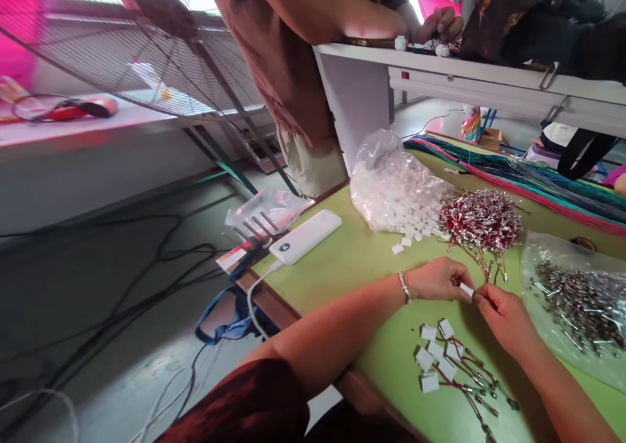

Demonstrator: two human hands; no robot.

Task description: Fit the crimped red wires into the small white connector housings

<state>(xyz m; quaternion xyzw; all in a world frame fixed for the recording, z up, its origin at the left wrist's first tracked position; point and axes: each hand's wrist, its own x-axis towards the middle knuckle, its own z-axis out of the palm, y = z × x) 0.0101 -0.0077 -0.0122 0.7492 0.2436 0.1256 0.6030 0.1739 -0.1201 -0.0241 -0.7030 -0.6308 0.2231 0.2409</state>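
A small white plastic connector housing [466,290] is pinched between the thumb and fingers of my left hand [440,278]. Right up against its other end, my right hand [503,312] is closed in a pinch; whatever lies between those fingertips is hidden. Just beyond both hands is a heap of short red wires with metal terminals [482,221], a few strands trailing towards me. Closer to me lie several white housings with wires attached [447,368], their metal ends pointing right. A clear bag of white housings [396,188] spills onto the green table [317,286].
On the right lies a clear bag of metal terminals [581,306]. Long coloured wires [528,175] run along the back edge. A white power bank [306,236] with a cable rests at the left edge. A person [303,71] stands by the far bench; a fan [161,45] is at left.
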